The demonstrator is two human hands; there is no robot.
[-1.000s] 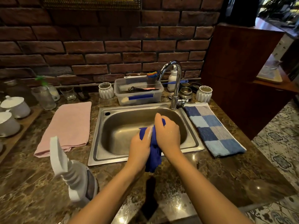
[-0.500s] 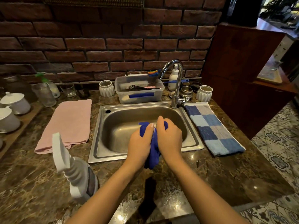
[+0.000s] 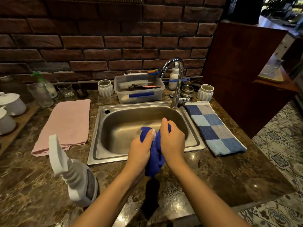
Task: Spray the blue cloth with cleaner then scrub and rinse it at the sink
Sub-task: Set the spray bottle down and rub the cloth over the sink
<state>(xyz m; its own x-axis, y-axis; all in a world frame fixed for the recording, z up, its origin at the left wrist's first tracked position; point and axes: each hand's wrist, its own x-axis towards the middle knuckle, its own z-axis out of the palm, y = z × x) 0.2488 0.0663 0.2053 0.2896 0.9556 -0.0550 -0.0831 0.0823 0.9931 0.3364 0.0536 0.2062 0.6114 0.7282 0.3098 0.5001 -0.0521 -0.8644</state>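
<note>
The spray bottle (image 3: 78,182) stands parked near the counter's front edge, and over the sink (image 3: 98,136)'s front rim the left hand (image 3: 141,151) and right hand (image 3: 173,141) clench the bunched blue cloth (image 3: 155,161) between them, I'd say so the scrubbing drips into the basin.

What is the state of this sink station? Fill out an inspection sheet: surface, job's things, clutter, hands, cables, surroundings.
Surface: brown marble counter, wet near the front edge; steel sink set in it.
Job's things: blue cloth bunched over the sink's front rim; spray bottle standing front left.
Clutter: pink towel left of sink, checked towel right, plastic tub of brushes behind, glasses, white jars.
Hands: left hand and right hand both grip the cloth.
Cables: nothing seen.
Surroundings: brick wall, wooden cabinet, patterned floor tiles.
</note>
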